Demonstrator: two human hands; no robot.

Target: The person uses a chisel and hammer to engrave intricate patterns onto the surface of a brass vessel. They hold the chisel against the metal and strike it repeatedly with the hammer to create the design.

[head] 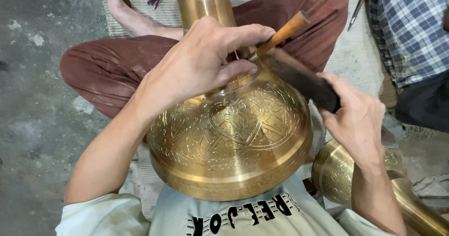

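A large engraved brass vessel (231, 137) lies in the person's lap, its neck pointing away over the crossed legs. The left hand (201, 63) rests on the vessel's shoulder, its fingers (238, 70) closed around a wooden-handled chisel (280, 34) whose tip meets the brass just under them. The right hand (358, 119) grips a dark wooden mallet (299, 77), held against the chisel's handle. A second brass vessel (336, 170) lies beside the right forearm on the floor.
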